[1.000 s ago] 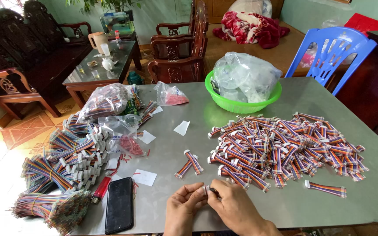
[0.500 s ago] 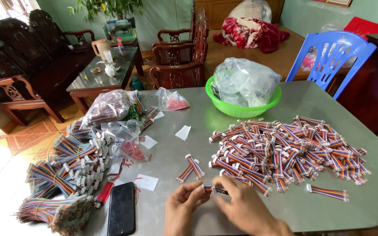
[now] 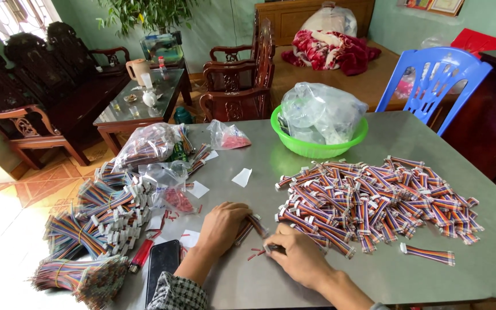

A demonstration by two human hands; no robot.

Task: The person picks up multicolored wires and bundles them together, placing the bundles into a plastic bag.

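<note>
Both hands have been moved down and left on the grey table [image 3: 386, 275] since the earlier frame, away from the big pile.

At the far left, bunches of rainbow wires [image 3: 93, 221] are heaped up. A red lighter [image 3: 140, 255] and a black phone [image 3: 162, 265] are laid just beside them. The left hand [image 3: 223, 225] is curled over a short striped cable [image 3: 252, 225], which is pressed against the table. The right hand [image 3: 295, 256] is closed on a small dark piece [image 3: 273, 248], pinched at the fingertips. To the right, a big pile of short cables [image 3: 374, 204] is spread out. A green bowl [image 3: 317, 146] full of clear bags is set behind it.
</note>
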